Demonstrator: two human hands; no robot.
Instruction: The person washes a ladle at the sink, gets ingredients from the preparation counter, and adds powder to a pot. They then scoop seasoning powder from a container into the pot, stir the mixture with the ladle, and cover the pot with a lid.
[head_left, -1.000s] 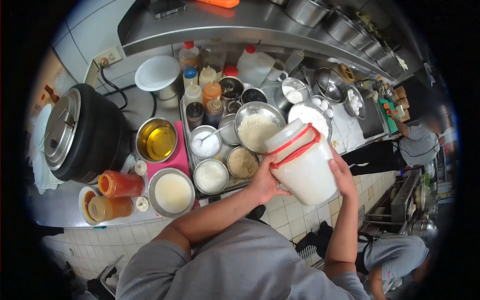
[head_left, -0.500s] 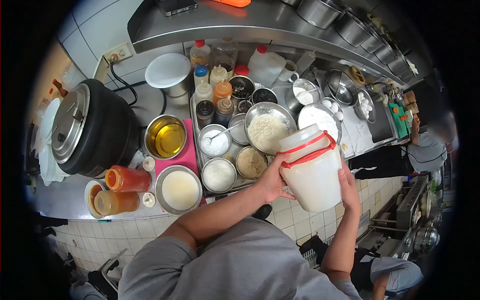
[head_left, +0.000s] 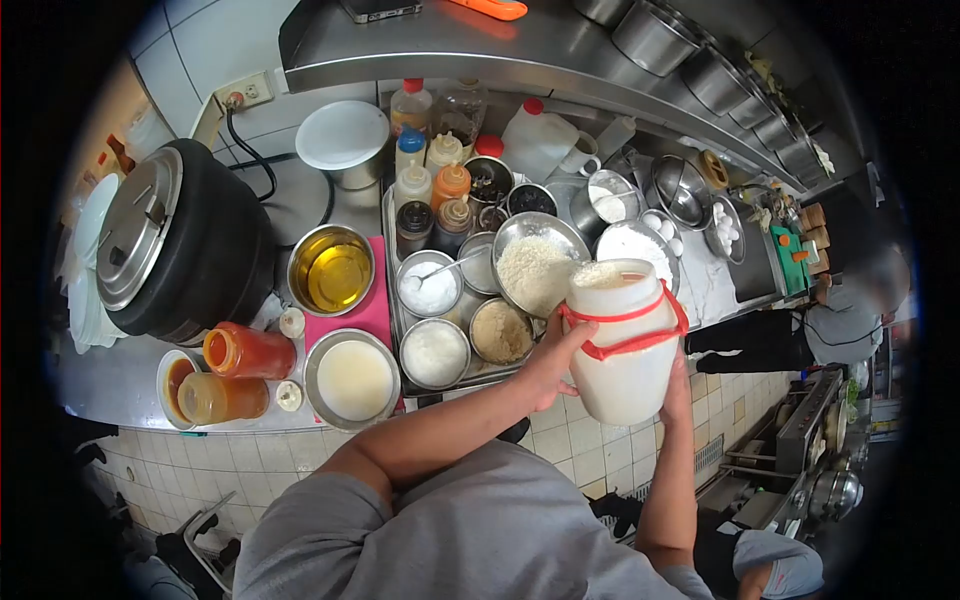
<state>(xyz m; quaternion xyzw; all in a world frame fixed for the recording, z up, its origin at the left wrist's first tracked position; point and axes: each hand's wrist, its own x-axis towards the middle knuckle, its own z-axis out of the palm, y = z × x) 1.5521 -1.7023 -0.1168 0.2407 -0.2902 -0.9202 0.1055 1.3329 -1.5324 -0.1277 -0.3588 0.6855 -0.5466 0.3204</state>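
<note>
Between my two hands is a white plastic jar (head_left: pixel 630 375) with a red carrying strap (head_left: pixel 640 345), tilted with its mouth towards the counter. Pale crumbs or flour show inside the mouth. My left hand (head_left: pixel 556 360) grips the jar's left side, thumb over the strap. My right hand (head_left: pixel 677 388) wraps the far right side, its fingers partly hidden. Just past the jar's mouth stands a metal bowl of cream-coloured crumbs (head_left: pixel 535 270). Behind the jar is a bowl of white powder (head_left: pixel 632 243), partly covered.
On the metal tray (head_left: pixel 394 345) stand several powder bowls and squeeze bottles (head_left: pixel 450 187). To the left are an oil bowl (head_left: pixel 335 280), a creamy liquid bowl (head_left: pixel 354 377), sauce jars (head_left: pixel 245 355) and a black soup warmer (head_left: pixel 205 250). A metal shelf (head_left: pixel 480 60) overhangs the back. Another person (head_left: pixel 845 310) stands at right.
The jar has tipped back more upright, so its mouth and the contents inside now show. Both hands keep hold of it. The view has shifted slightly.
</note>
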